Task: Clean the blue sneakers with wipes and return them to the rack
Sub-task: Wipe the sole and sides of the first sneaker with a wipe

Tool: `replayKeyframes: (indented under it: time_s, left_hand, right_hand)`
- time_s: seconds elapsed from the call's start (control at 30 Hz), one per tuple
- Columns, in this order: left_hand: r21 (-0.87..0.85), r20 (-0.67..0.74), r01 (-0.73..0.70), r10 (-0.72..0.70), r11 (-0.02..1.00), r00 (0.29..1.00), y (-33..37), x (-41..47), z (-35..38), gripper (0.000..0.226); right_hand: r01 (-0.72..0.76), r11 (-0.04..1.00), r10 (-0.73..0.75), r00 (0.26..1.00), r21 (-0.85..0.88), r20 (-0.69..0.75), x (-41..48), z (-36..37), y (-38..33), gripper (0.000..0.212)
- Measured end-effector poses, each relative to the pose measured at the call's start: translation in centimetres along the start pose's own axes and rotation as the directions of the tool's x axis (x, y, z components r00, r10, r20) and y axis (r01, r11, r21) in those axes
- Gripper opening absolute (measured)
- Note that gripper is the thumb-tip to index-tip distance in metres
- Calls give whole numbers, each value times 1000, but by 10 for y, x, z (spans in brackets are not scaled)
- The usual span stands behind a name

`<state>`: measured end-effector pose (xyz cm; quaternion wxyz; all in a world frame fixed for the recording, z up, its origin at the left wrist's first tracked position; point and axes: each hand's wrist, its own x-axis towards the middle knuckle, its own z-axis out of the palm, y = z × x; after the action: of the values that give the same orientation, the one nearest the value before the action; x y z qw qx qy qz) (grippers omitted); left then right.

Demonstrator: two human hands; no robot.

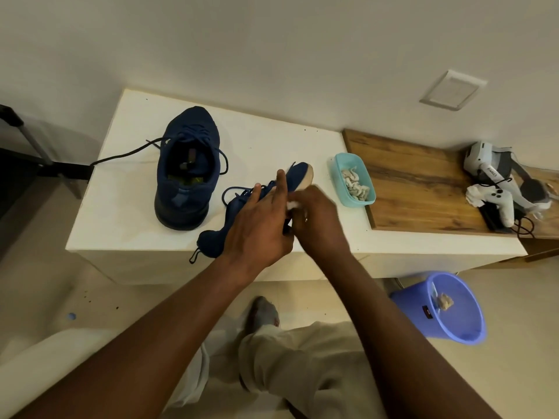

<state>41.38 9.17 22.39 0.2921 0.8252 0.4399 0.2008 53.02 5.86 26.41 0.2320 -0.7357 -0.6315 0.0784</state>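
One blue sneaker (187,167) stands upright on the white counter (272,146), its laces trailing left. A second blue sneaker (298,176) lies tipped on its side near the counter's front edge, pale sole toward the right. My left hand (260,225) rests over its upper with fingers extended, holding it steady. My right hand (317,219) grips a small white wipe (292,204) against the sneaker's side by the sole; much of the shoe is hidden under both hands.
A teal tub (337,173) with crumpled wipes sits right of the shoes. A wooden board (423,182) further right carries a white headset and controllers (499,189). A blue bin (453,325) holding a used wipe stands on the floor below.
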Motion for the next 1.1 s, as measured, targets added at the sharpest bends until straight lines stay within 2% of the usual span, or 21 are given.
replayKeyframes:
  time_s: [0.1,0.17,0.33,0.4,0.57,0.77,0.97,1.1]
  left_hand:
    - [38,-16,16,-16,999,1000,2,-1,1,99]
    - [50,-19,11,-10,999,1000,2,-1,1,98]
    - [32,1,-17,17,999,1000,2,-1,-2,101]
    - [42,-13,-17,18,999,1000,3,-1,-1,100]
    - [66,-8,2,-1,998,1000,6,-1,1,98]
    - [53,-33,-45,47,998,998,8,-3,-5,96]
    - [76,-8,3,-2,997,1000,4,-3,-1,95]
    - [78,-38,-33,36,996,999,6,-5,-3,93]
  right_hand:
    - [-101,994,104,987,35,-120,26,-3,10,18]
    - [-156,985,165,976,70,-139,25,-1,8,18]
    - [-24,998,23,999,54,25,-16,7,2,22]
    - [-31,998,33,999,49,-22,-3,4,9,22]
    - [-200,978,206,967,59,-148,27,-1,17,18]
    - [-71,997,72,997,31,-22,-18,9,7,26]
    - [-228,974,226,960,7,-164,31,0,23,14]
    - [-194,981,191,975,-14,-111,6,9,18,22]
